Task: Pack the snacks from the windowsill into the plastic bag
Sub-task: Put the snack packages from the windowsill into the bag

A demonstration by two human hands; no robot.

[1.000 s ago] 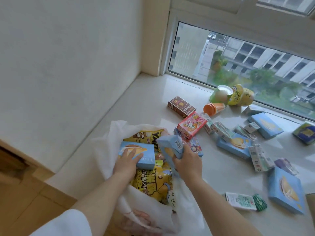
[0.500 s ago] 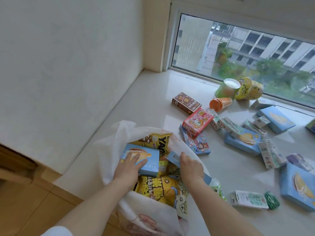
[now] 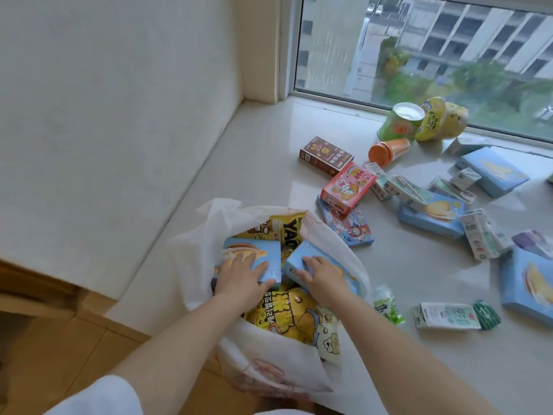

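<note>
Both hands are down inside the white plastic bag point(image 3: 206, 235) at the near edge of the windowsill point(image 3: 263, 151). The left hand point(image 3: 239, 280) lies flat on a blue box point(image 3: 254, 253), fingers spread and mostly straight, pressing on its top face instead of wrapping it. The right hand point(image 3: 320, 277) sits on a second blue box point(image 3: 311, 256) just beside it, fingers loosely spread over the lid; whether the thumb hooks the near edge I can't tell. Under both palms are yellow snack bags point(image 3: 296, 319), so the boxes rest on something squishy.

Handling guess: these cardboard boxes look light and stiff, easy to pinch by the long edges, but the glossy faces could slide on those crinkly yellow packs. The bag itself is thin and floppy, so its rim will probably fold in unless one hand keeps it open.

Plenty is left out beyond the fingertips: a pink box point(image 3: 348, 187), a brown box point(image 3: 326, 155), more blue boxes, small cartons, an orange cup point(image 3: 389, 151) and two tubs by the window. Tubs may roll, so grab those around the body.
</note>
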